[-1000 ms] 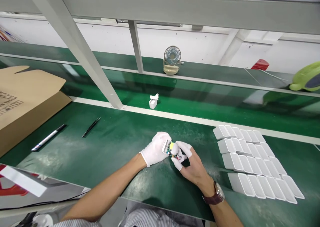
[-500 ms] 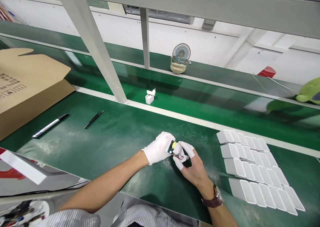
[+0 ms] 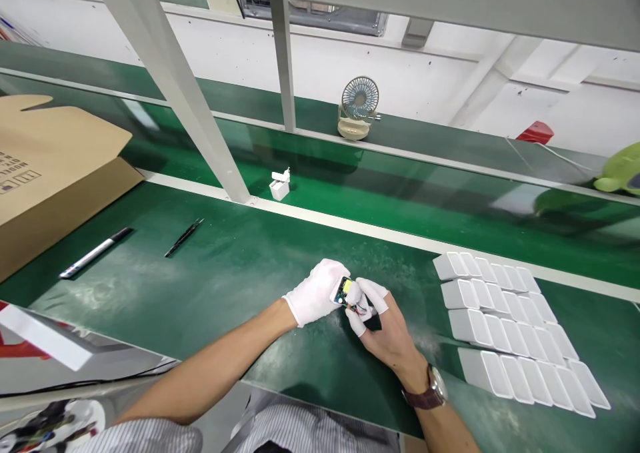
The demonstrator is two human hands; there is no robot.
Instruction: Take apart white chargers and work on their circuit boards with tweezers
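Note:
My left hand, in a white glove, is closed round a small white charger shell with a green and yellow circuit board showing in its open end. My right hand, with white finger cots and a brown watch at the wrist, pinches the same part from the right, where thin red and dark wires show. Both hands rest low over the green bench mat near its middle.
Rows of several white charger shells lie to the right. A marker pen and black tweezers lie at the left, beside a cardboard box. One white plug adapter sits on the conveyor belt behind a slanted metal post. A small fan stands beyond.
The plug adapter on the belt has drifted left. My hands stay together on the charger shell, with only small finger shifts; the view has tilted slightly.

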